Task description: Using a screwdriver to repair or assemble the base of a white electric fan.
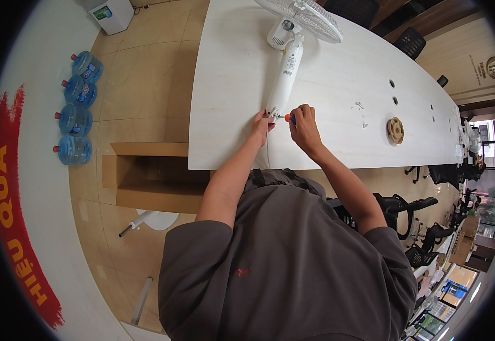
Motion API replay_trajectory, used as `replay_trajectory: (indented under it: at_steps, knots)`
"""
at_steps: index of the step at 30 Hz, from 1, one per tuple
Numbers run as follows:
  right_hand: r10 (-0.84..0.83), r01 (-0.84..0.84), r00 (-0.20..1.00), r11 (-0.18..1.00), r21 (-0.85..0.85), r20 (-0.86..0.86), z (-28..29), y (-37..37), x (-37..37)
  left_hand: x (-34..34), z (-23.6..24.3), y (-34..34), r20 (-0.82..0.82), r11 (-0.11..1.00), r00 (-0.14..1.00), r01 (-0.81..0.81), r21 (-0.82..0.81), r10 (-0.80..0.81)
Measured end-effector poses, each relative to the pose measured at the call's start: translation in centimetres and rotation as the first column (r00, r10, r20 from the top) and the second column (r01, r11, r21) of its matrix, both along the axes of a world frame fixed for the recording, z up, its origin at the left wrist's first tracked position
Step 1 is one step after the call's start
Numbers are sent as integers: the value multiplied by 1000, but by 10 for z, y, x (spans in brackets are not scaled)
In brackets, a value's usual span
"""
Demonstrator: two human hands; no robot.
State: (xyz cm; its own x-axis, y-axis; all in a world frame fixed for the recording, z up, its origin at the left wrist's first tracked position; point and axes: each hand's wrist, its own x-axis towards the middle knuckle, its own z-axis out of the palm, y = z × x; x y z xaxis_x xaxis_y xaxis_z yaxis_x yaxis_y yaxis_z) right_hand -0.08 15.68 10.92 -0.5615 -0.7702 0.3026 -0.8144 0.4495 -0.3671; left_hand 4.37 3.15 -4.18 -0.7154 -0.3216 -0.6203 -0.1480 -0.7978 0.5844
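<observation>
A white electric fan (286,71) lies on its side across the pale table, its round grille (319,24) at the far end and its post pointing toward me. My left hand (262,126) is wrapped round the near end of the post and steadies it. In my right hand (305,126) is a screwdriver (287,117) with an orange and dark handle. Its tip points left and meets the side of the post's near end, just by my left fingers. Whether a screw sits under the tip is too small to tell.
On the table (338,145) to the right lie a few small metal parts (360,105) and a round tan piece (395,131). An open cardboard box (153,177) stands on the floor at left, near a white base with a pole (145,220). Blue water bottles (76,120) line the wall.
</observation>
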Motion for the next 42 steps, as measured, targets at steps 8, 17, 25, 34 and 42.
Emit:
replay_trajectory:
  at_steps: [8,17,25,34,42]
  knots:
    - [-1,10,995,996,92,-104,-2,-11,7,-2,-6,1,-16,1000,1000,4,3,-4]
    - [-199,174,980,897,406,18,31,-26,17,0,-1,-1,-7,1000,1000,16,2,-16]
    - [292,-244,930,945,218,-222,10,-9,-4,-1,2,1,-24,1000,1000,6,19,-6]
    - [-160,108,977,941,320,143,10,-13,-1,-4,-2,0,-16,999,999,33,4,-33]
    - [-177,159,981,966,202,75,21,-20,7,-2,0,-1,4,1000,1000,23,3,-23]
